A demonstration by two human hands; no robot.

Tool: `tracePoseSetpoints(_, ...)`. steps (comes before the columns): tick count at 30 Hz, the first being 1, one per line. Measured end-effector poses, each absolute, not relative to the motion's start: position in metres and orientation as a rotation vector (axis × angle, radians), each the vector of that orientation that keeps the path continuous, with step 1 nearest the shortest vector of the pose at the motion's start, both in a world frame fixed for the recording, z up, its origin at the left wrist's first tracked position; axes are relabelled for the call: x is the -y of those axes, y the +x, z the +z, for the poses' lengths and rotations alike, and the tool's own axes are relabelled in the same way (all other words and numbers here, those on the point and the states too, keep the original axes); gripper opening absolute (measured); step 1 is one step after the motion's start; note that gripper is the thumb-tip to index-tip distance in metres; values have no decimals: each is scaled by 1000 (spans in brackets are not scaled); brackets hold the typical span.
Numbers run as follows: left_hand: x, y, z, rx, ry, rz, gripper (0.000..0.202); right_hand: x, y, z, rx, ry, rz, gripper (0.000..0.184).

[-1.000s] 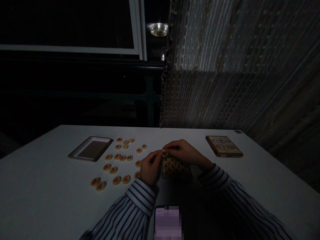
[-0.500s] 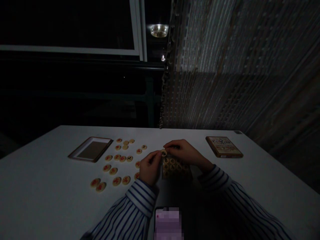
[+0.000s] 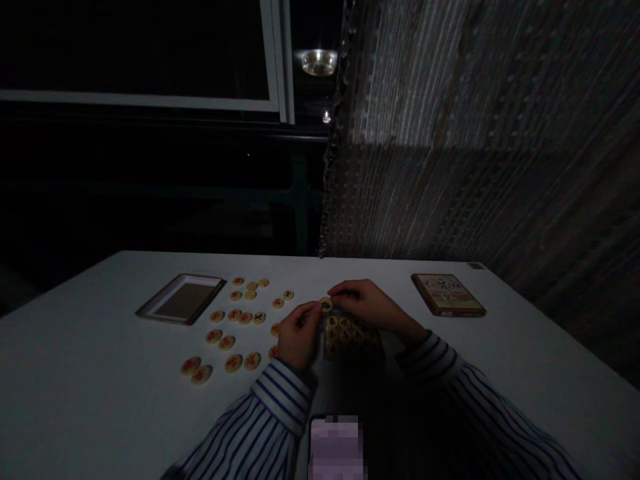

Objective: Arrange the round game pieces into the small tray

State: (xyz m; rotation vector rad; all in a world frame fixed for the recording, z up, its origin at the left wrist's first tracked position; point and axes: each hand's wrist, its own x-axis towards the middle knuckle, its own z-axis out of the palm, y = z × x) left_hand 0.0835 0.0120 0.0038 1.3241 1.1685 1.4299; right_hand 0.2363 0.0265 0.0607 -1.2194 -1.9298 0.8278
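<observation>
One round Chinese chess piece [image 3: 326,305] with a dark character faces up between my two hands. My left hand [image 3: 300,333] pinches its left side, while the fingertips of my right hand [image 3: 367,303] grip its right edge. Just below them, a tray of chess pieces [image 3: 344,333] with dark characters lies in rows, its right part shaded and partly covered by my right hand. To the left, loose chess pieces [image 3: 253,361] are scattered, most with red characters, a few with dark ones and some showing blank faces.
An open shallow box lid [image 3: 183,299] lies at the left of the white table [image 3: 100,373]. A closed box with a printed cover [image 3: 449,294] is at the right. A phone [image 3: 335,448] lies at the near edge. A string curtain [image 3: 425,133] hangs behind the table.
The chess piece and the left fingertips have shifted very slightly to the left. Both hands keep their grip, and the other pieces stay in place.
</observation>
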Motion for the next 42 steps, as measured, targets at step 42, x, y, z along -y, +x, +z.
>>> tracePoseSetpoints(42, -10, 84, 7, -1176, 1351, 1398, 26, -24, 235, 58, 2023, -1189, 839, 23)
